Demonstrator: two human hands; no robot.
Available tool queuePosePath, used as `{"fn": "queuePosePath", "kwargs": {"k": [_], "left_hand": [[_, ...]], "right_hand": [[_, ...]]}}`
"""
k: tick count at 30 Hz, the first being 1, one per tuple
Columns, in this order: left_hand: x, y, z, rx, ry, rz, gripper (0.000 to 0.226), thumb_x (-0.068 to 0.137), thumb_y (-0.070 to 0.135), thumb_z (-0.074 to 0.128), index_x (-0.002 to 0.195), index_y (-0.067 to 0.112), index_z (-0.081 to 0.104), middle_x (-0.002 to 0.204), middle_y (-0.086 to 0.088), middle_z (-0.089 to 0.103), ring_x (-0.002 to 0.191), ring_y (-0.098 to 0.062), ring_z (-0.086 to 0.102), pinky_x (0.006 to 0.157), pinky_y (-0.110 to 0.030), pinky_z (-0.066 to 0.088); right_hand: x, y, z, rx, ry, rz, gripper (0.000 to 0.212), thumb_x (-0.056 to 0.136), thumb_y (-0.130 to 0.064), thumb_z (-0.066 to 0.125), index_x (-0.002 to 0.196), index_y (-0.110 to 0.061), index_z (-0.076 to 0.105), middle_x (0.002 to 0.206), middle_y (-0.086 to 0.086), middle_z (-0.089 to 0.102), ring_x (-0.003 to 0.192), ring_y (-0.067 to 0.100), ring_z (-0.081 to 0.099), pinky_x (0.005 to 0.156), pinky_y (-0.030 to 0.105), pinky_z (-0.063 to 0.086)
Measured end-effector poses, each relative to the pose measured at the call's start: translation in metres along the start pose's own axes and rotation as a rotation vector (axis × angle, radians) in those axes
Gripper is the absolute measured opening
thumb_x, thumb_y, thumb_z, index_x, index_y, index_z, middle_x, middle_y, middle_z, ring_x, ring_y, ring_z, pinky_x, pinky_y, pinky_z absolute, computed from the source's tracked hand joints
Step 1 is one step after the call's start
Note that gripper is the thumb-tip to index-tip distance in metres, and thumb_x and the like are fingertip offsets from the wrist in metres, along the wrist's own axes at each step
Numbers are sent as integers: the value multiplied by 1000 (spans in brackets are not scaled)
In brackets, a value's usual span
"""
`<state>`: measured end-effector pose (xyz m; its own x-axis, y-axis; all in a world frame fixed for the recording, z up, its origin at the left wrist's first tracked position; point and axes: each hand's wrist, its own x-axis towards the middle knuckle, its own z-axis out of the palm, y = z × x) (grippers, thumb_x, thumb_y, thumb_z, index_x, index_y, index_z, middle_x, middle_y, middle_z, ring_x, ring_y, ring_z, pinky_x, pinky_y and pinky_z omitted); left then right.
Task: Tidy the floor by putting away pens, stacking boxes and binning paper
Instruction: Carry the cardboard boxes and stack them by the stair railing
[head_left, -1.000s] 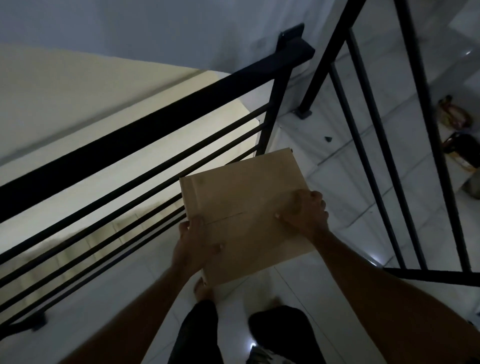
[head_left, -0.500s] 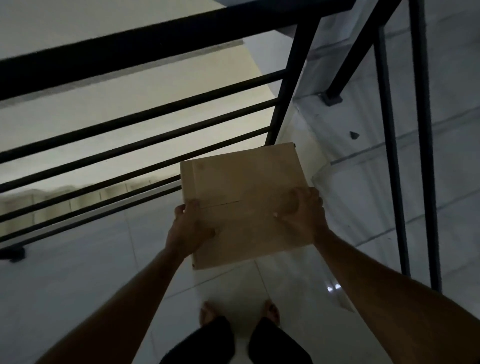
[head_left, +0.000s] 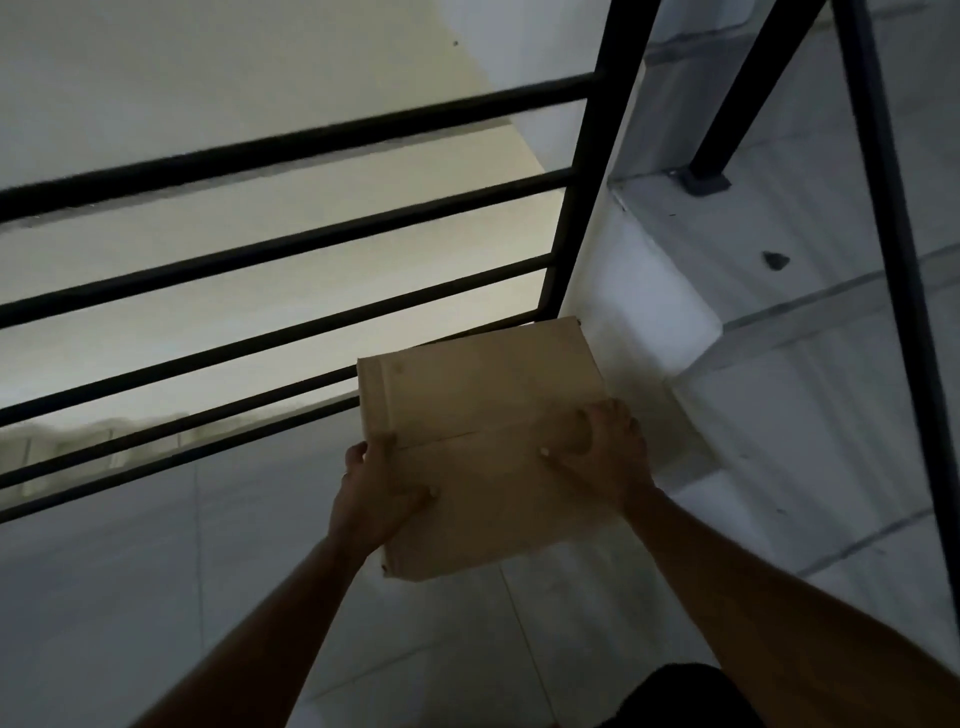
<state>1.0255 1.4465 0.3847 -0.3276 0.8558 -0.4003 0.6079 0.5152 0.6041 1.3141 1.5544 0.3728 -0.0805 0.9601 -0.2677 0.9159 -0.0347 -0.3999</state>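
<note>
A closed brown cardboard box (head_left: 483, 410) is held low over the white tiled floor, near the foot of a black railing post. My left hand (head_left: 376, 493) grips its left side, thumb on the top panel. My right hand (head_left: 605, 454) grips its right side, fingers spread over the top flap seam. Whether the box's underside touches the floor is hidden. No pens or paper show in this view.
A black metal railing (head_left: 291, 249) with horizontal bars runs across the left, its post (head_left: 576, 208) just behind the box. A second slanted rail (head_left: 883, 218) crosses the right. A white step edge (head_left: 660, 291) lies right of the box. A small dark scrap (head_left: 775, 260) lies on the tiles.
The box has gone down and forward toward the corner at the railing post, with both hands still on it. My view has dropped closer to the floor.
</note>
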Motion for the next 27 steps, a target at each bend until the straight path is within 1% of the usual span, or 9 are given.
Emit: {"fn": "queuePosePath", "kwargs": {"k": [4, 8, 13, 15, 17, 18, 21, 24, 27], "left_hand": [[43, -39, 48, -28, 40, 43, 98, 65, 49, 83, 143, 28, 27, 149, -8, 26, 127, -38, 45, 94, -51, 49], [69, -72, 91, -13, 99, 65, 93, 66, 49, 80, 141, 29, 28, 149, -9, 27, 129, -39, 42, 93, -50, 48], [89, -100, 123, -81, 225, 147, 101, 68, 60, 77, 146, 26, 24, 150, -7, 29, 134, -36, 35, 100, -52, 40], [89, -102, 132, -208, 255, 160, 104, 71, 54, 79, 150, 21, 20, 152, -8, 28, 135, -34, 34, 103, -49, 37], [88, -97, 141, -346, 243, 172, 102, 75, 46, 79, 152, 20, 17, 153, -9, 28, 135, -31, 38, 105, -45, 40], [89, -93, 145, -389, 233, 177, 100, 77, 43, 78, 152, 20, 17, 153, -9, 30, 134, -30, 40, 106, -46, 41], [98, -78, 156, -409, 233, 184, 100, 78, 40, 78, 153, 20, 15, 153, -10, 31, 134, -30, 40, 106, -47, 41], [109, -66, 164, -399, 251, 193, 100, 79, 36, 77, 154, 17, 14, 154, -12, 27, 136, -32, 37, 106, -40, 36], [119, -55, 171, -388, 251, 219, 100, 80, 36, 77, 154, 14, 13, 155, -13, 26, 137, -32, 36, 106, -40, 35]], "right_hand": [[34, 26, 61, 23, 24, -1, 96, 66, -74, 68, 143, -23, 38, 156, 16, 23, 138, 38, 28, 111, 50, 27], [56, 50, 107, -37, -4, -81, 92, 72, -76, 60, 144, -23, 38, 159, 12, 20, 144, 34, 23, 114, 51, 26], [68, 64, 132, -60, 66, -110, 89, 74, -84, 46, 143, -28, 38, 159, 9, 19, 141, 34, 28, 113, 51, 30], [68, 61, 135, -129, 125, -142, 80, 80, -80, 41, 141, -28, 39, 159, 11, 20, 142, 36, 25, 114, 56, 24], [66, 52, 144, -207, 200, -182, 67, 86, -71, 41, 136, -26, 43, 156, 11, 26, 141, 38, 24, 113, 62, 18], [64, 45, 151, -232, 218, -192, 64, 87, -69, 41, 133, -25, 45, 153, 11, 30, 138, 37, 26, 111, 63, 18], [66, 37, 165, -244, 211, -167, 68, 87, -69, 37, 133, -20, 43, 149, 12, 34, 134, 36, 30, 110, 60, 20], [80, 45, 163, -206, 187, -143, 74, 89, -70, 30, 143, -20, 33, 156, 11, 25, 143, 37, 20, 115, 59, 9], [96, 55, 157, -195, 188, -150, 75, 88, -73, 26, 145, -24, 30, 159, 9, 21, 145, 37, 16, 116, 59, 5]]}}
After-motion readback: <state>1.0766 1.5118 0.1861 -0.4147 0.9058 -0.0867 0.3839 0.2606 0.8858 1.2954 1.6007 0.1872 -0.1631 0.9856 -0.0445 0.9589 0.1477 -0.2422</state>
